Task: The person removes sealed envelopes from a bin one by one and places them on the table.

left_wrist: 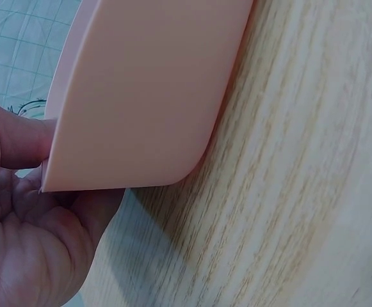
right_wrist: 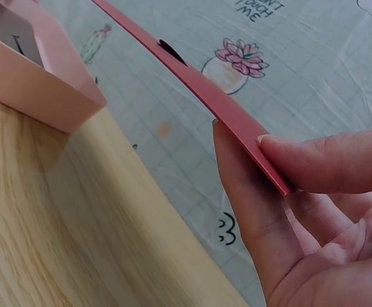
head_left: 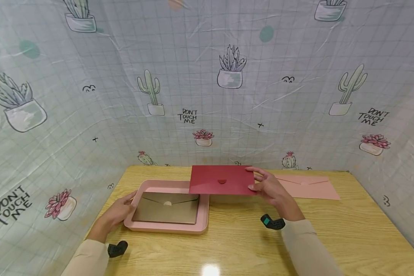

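My right hand [head_left: 270, 188] pinches the right end of a red envelope [head_left: 220, 178], thumb on top and fingers beneath. In the right wrist view the envelope [right_wrist: 218, 102] is seen nearly edge-on, above the table. It overlaps the right back corner of a pink tray [head_left: 172, 231] in the head view. Inside the tray lies a gold envelope [head_left: 165, 212] with a round seal on its flap. My left hand [head_left: 119, 211] grips the tray's left side; in the left wrist view the thumb [left_wrist: 25, 141] lies over the rim and the fingers are against the outer wall.
A light pink envelope [head_left: 307, 187] lies flat at the table's back right, partly behind my right hand. The wooden table [head_left: 241, 245] ends at a cactus-printed curtain [head_left: 262, 99] on the back and sides. A black band device sits on each wrist.
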{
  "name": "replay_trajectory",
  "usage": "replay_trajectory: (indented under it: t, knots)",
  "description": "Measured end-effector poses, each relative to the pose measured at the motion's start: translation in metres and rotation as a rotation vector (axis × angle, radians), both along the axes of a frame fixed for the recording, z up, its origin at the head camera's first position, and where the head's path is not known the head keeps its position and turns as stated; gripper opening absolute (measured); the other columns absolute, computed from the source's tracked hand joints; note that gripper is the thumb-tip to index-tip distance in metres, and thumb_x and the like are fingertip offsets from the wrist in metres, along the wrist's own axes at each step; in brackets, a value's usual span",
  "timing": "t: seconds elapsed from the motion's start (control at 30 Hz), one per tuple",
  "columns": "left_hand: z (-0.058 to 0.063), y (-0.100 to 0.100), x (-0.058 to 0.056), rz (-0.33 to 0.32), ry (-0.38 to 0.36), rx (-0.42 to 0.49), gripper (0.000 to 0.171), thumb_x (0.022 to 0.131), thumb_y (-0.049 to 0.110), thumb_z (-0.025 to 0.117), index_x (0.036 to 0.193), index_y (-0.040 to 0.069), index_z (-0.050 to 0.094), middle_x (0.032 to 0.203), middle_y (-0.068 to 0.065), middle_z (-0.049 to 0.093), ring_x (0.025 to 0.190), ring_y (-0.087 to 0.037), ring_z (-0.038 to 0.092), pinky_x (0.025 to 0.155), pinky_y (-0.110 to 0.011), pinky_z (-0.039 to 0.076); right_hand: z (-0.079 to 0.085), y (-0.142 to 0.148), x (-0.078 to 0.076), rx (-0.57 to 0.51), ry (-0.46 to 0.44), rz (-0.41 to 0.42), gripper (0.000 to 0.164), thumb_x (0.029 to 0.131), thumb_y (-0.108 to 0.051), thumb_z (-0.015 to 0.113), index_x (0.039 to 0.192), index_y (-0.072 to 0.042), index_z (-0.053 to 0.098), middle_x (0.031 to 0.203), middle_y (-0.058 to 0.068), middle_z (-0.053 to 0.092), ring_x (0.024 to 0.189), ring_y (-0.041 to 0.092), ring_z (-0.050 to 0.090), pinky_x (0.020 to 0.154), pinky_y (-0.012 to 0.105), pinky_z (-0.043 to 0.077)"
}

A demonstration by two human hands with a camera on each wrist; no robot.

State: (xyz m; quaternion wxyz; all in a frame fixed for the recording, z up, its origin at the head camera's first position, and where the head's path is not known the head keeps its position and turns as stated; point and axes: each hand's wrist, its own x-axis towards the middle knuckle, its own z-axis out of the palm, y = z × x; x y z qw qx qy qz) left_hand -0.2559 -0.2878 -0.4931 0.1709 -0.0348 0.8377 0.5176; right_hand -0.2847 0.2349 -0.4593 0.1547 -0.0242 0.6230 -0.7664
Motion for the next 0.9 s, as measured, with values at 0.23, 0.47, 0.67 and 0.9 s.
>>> replay_trajectory:
  t: [0.23,0.47,0.67,0.9]
  knots:
    - [0.000,0.000,0.000,0.005,-0.007,-0.016,0.068,0.108,0.007,0.038,0.168,0.008,0.006,0.168,-0.037,0.015,0.152,-0.058,0.026,0.119,-0.067,0.036,0.001,0.007,0.000,0.014,0.002,-0.013,0.072,0.095,0.015,0.058,0.160,-0.007,0.037,0.151,0.014,0.053,0.101,0.015,0.074,0.078,0.025,0.063]
    - [0.002,0.001,0.000,0.006,-0.002,-0.010,0.067,0.109,0.006,0.037,0.168,0.008,0.005,0.168,-0.038,0.014,0.152,-0.059,0.026,0.118,-0.068,0.036,-0.001,0.015,-0.004,0.035,0.011,-0.021,0.072,0.096,0.014,0.058,0.161,-0.008,0.036,0.161,0.020,0.043,0.104,0.014,0.073,0.082,0.026,0.064]
    - [0.003,0.002,0.001,0.005,-0.008,-0.009,0.067,0.109,0.005,0.036,0.168,0.007,0.005,0.168,-0.038,0.012,0.152,-0.059,0.023,0.119,-0.068,0.035,-0.005,0.022,-0.005,0.047,0.007,-0.050,0.071,0.096,0.014,0.058,0.160,-0.011,0.039,0.146,0.006,0.057,0.103,0.014,0.073,0.083,0.027,0.064]
    - [0.003,0.002,0.001,-0.001,0.000,-0.015,0.066,0.109,0.006,0.036,0.168,0.006,0.005,0.168,-0.038,0.012,0.153,-0.058,0.021,0.120,-0.068,0.034,-0.004,0.030,-0.005,0.028,0.001,-0.066,0.071,0.097,0.015,0.056,0.160,-0.012,0.040,0.143,0.002,0.058,0.103,0.014,0.074,0.082,0.027,0.064]
